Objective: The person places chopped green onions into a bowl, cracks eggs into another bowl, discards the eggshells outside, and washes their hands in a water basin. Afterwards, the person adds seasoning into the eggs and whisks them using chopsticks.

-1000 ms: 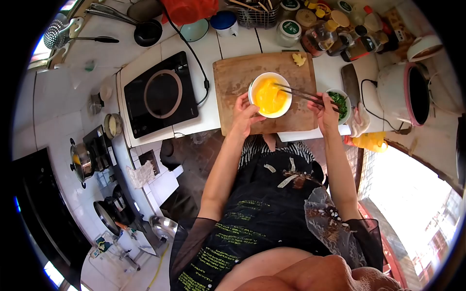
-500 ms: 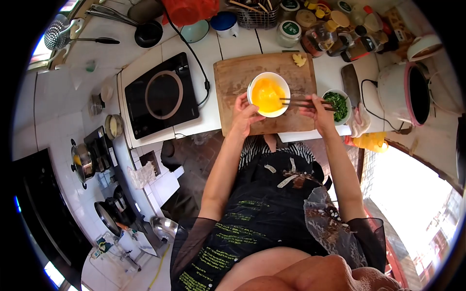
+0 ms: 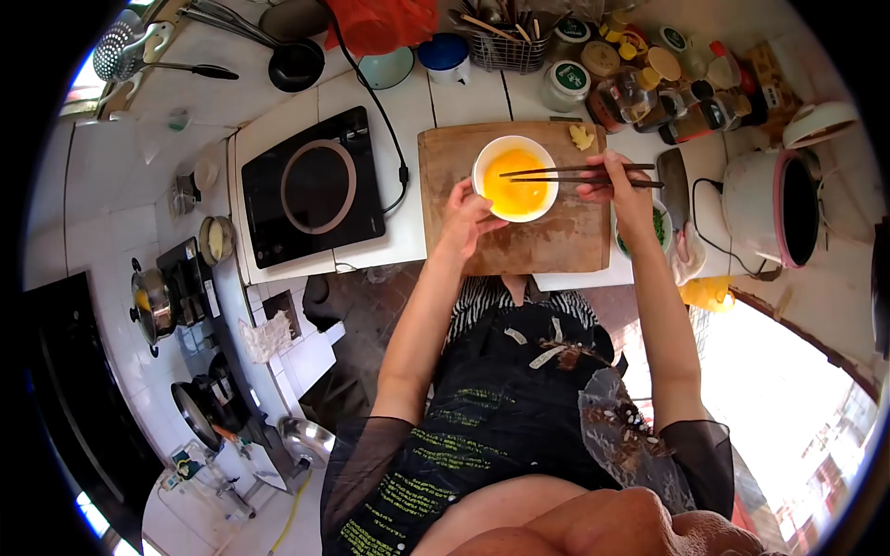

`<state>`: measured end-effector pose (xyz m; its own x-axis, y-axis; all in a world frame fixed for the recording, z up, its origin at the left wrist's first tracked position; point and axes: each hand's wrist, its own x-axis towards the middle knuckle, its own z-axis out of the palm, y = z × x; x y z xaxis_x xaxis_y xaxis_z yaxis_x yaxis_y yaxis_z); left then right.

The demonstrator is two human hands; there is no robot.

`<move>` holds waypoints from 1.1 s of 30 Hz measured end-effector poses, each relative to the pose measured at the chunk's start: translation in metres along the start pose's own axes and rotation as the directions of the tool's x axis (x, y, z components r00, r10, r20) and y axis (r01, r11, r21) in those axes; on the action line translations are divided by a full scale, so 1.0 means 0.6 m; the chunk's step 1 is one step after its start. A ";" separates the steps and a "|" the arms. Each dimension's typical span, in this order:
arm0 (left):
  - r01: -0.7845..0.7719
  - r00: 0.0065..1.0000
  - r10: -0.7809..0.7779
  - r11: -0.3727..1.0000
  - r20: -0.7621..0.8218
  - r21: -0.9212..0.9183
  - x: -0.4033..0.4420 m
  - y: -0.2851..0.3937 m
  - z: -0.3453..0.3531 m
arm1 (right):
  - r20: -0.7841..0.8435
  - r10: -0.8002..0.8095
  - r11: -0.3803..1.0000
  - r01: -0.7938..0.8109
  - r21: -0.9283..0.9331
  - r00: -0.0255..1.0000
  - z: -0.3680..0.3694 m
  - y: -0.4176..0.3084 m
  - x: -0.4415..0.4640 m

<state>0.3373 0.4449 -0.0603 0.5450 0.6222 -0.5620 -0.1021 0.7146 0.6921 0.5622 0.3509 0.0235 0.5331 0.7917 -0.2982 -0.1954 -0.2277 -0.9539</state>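
A white bowl (image 3: 478, 157) of yellow beaten egg (image 3: 505, 190) is over the wooden cutting board (image 3: 556, 243). My left hand (image 3: 466, 218) grips its lower left rim, thumb on the edge. In my right hand (image 3: 619, 190) is a pair of dark chopsticks (image 3: 575, 174), held at the right of the bowl with the tips reaching over the egg. Beneath my right wrist, partly covered, stands a bowl of chopped greens (image 3: 659, 225). A small yellowish piece, perhaps ginger (image 3: 581, 136), lies at the board's top right corner.
Left of the board is a black induction cooktop (image 3: 311, 185) with its cable (image 3: 394, 139). Jars and bottles (image 3: 640, 88) crowd the back right. A cleaver (image 3: 674, 185) lies right of the greens, near a rice cooker (image 3: 765, 199). A blue-lidded mug (image 3: 445, 57) stands behind.
My right hand has moved up a little, and the chopsticks reach farther left over the bowl. The right forearm now covers part of the greens. The view has shifted slightly.
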 end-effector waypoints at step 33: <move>0.109 0.991 -0.117 0.988 0.063 0.111 0.333 0.111 -0.038 | -0.042 -0.093 0.777 0.046 -0.627 0.995 0.167 0.044 0.357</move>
<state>0.4205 0.6243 -0.1367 0.6042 0.5132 -0.6096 0.0515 0.7383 0.6725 0.5888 0.5714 -0.0623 0.5829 0.7851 -0.2095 0.3891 -0.4960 -0.7763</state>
